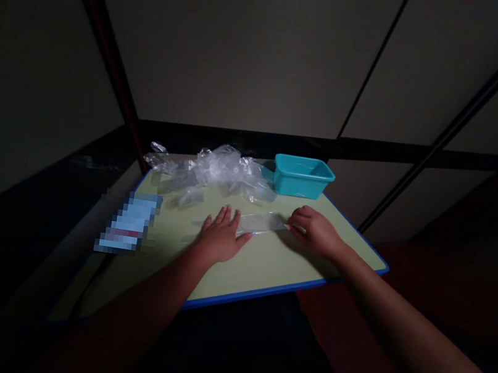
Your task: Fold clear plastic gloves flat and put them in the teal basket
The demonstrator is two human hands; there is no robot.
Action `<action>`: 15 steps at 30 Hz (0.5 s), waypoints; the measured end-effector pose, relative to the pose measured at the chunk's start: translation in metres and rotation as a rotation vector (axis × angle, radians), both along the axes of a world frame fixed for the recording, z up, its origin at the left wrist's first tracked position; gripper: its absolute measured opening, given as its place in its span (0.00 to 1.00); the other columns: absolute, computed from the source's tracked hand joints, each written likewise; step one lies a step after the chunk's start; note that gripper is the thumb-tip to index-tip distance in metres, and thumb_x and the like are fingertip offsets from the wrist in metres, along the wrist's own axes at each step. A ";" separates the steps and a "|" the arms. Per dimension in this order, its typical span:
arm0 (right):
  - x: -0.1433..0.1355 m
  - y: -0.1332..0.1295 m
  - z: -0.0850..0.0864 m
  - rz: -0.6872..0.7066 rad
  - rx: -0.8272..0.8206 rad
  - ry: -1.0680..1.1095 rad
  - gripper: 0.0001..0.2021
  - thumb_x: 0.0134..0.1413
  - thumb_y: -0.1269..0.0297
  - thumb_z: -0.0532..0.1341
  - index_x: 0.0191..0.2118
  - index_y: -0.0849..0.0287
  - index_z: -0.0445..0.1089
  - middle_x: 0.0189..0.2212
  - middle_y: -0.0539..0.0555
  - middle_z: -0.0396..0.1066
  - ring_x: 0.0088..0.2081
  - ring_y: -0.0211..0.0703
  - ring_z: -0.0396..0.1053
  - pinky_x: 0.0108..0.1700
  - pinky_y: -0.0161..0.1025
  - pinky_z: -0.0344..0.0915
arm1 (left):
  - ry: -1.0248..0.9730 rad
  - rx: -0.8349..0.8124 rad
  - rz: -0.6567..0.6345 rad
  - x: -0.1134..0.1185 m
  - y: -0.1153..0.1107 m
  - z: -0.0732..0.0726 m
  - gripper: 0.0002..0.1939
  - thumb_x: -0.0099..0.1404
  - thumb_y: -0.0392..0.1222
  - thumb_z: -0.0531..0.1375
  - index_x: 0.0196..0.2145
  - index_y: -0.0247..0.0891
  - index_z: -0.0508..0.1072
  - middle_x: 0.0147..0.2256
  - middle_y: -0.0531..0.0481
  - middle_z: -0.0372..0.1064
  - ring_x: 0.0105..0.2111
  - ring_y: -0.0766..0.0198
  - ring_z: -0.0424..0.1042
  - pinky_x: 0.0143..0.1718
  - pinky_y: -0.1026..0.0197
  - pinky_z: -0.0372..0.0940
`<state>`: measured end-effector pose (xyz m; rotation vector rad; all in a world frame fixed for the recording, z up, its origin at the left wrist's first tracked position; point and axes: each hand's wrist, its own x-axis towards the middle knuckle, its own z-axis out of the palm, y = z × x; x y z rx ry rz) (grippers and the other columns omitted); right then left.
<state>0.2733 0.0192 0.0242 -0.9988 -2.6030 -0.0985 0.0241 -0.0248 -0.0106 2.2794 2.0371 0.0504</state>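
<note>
A clear plastic bag (262,221) lies flat across the middle of the pale yellow table (264,270). My left hand (221,237) rests palm down on its left part, fingers spread. At the bag's right end, my right hand (312,230) pinches the edge between thumb and fingers. A heap of crumpled clear plastic bags (221,170) spreads along the back of the table, beyond my left hand.
A turquoise plastic basket (300,185) stands at the back right of the table. On the left lies a blurred-out, light blue flat object (130,223). A blue rim (261,292) edges the table. Cabinet-like panels (251,49) rise close behind it.
</note>
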 end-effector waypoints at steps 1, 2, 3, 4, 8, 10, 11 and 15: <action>0.003 -0.005 0.001 0.050 -0.026 -0.014 0.14 0.59 0.59 0.52 0.39 0.59 0.73 0.39 0.60 0.70 0.42 0.48 0.64 0.43 0.43 0.58 | -0.006 -0.001 0.000 0.000 0.000 0.000 0.41 0.64 0.65 0.34 0.65 0.35 0.39 0.65 0.39 0.29 0.65 0.54 0.30 0.60 0.42 0.38; 0.005 -0.010 0.000 0.085 -0.050 -0.028 0.14 0.58 0.58 0.53 0.40 0.57 0.73 0.43 0.60 0.69 0.46 0.50 0.63 0.47 0.46 0.58 | -0.010 0.000 0.000 0.000 0.000 0.000 0.41 0.64 0.65 0.34 0.65 0.35 0.40 0.65 0.39 0.29 0.65 0.54 0.30 0.60 0.42 0.38; 0.007 -0.015 -0.001 0.099 -0.072 -0.041 0.14 0.58 0.57 0.54 0.42 0.55 0.73 0.47 0.59 0.67 0.50 0.52 0.60 0.50 0.49 0.56 | -0.015 0.002 0.000 0.000 0.000 0.000 0.41 0.64 0.65 0.34 0.65 0.35 0.40 0.65 0.38 0.29 0.65 0.54 0.30 0.60 0.42 0.38; 0.007 -0.020 -0.003 0.100 -0.093 -0.051 0.15 0.58 0.56 0.54 0.45 0.54 0.72 0.52 0.58 0.65 0.54 0.54 0.57 0.53 0.52 0.54 | -0.018 0.005 0.000 0.000 0.000 -0.001 0.41 0.63 0.65 0.34 0.65 0.34 0.40 0.65 0.38 0.30 0.65 0.54 0.31 0.60 0.42 0.38; 0.004 -0.030 -0.015 0.050 -0.162 -0.044 0.22 0.58 0.53 0.53 0.55 0.53 0.65 0.60 0.58 0.54 0.62 0.57 0.45 0.58 0.58 0.45 | -0.020 0.021 0.001 0.000 0.001 -0.003 0.41 0.63 0.65 0.34 0.65 0.35 0.40 0.65 0.38 0.31 0.65 0.54 0.31 0.60 0.42 0.39; -0.001 -0.029 -0.019 0.017 -0.164 -0.031 0.23 0.58 0.52 0.53 0.56 0.54 0.63 0.61 0.58 0.53 0.62 0.58 0.44 0.59 0.59 0.44 | -0.016 0.020 0.004 0.000 0.002 -0.004 0.41 0.63 0.65 0.34 0.65 0.35 0.41 0.65 0.39 0.31 0.65 0.54 0.31 0.60 0.42 0.39; -0.004 -0.029 -0.020 -0.007 -0.150 -0.031 0.23 0.58 0.52 0.53 0.56 0.54 0.63 0.61 0.59 0.53 0.62 0.59 0.44 0.58 0.60 0.44 | -0.015 0.019 0.005 0.000 0.002 -0.004 0.41 0.63 0.65 0.34 0.65 0.35 0.41 0.65 0.39 0.31 0.65 0.54 0.31 0.60 0.42 0.39; -0.013 -0.028 -0.016 -0.132 -0.063 -0.040 0.21 0.58 0.52 0.52 0.52 0.57 0.67 0.54 0.64 0.59 0.56 0.61 0.52 0.53 0.59 0.52 | -0.015 0.009 0.007 0.000 0.001 -0.002 0.41 0.63 0.65 0.34 0.65 0.35 0.41 0.65 0.40 0.31 0.65 0.55 0.31 0.60 0.43 0.39</action>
